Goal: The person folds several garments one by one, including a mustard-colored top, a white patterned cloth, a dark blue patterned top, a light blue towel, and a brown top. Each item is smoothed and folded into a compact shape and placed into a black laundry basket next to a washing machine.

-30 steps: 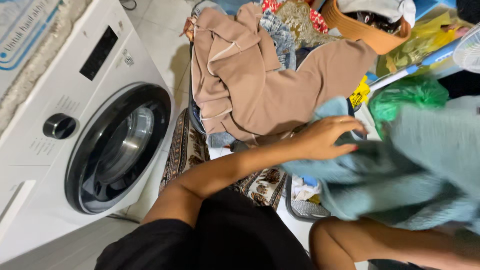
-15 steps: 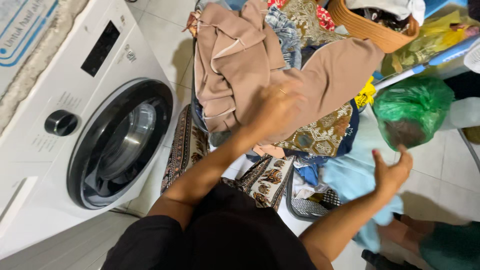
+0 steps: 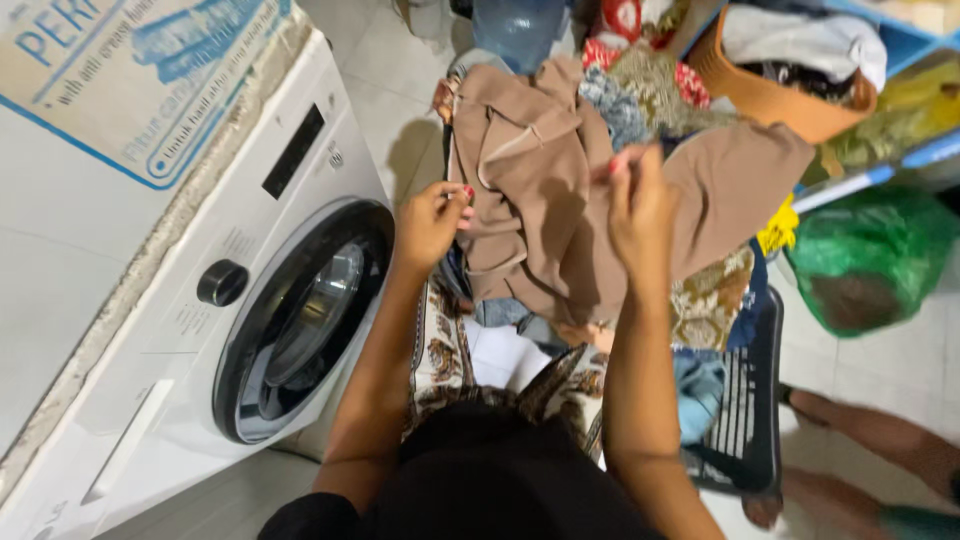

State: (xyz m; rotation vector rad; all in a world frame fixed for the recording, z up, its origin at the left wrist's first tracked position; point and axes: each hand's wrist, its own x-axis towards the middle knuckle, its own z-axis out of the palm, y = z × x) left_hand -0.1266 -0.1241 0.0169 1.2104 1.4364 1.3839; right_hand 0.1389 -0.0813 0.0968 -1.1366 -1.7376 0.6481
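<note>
A large tan garment [image 3: 540,220] lies on top of a heap of clothes in a dark blue laundry basket [image 3: 757,410]. My left hand [image 3: 430,222] pinches the garment's left edge, right beside the washing machine. My right hand [image 3: 640,205] is raised over the middle of the garment, with its fingertips pinched on a fold of the fabric. Under the tan garment lie patterned cloths [image 3: 710,300] and a pale blue piece [image 3: 698,390].
A white front-loading washing machine [image 3: 150,330] with a round dark door [image 3: 300,320] stands at the left, a printed carton [image 3: 140,70] on top of it. An orange basket [image 3: 770,100] of clothes and a green plastic bag [image 3: 870,260] sit at the right. A bare foot [image 3: 860,430] rests on the tiled floor.
My right hand has let go of a teal garment at the right and come up onto the tan garment. My left hand has moved to the tan garment's left edge.
</note>
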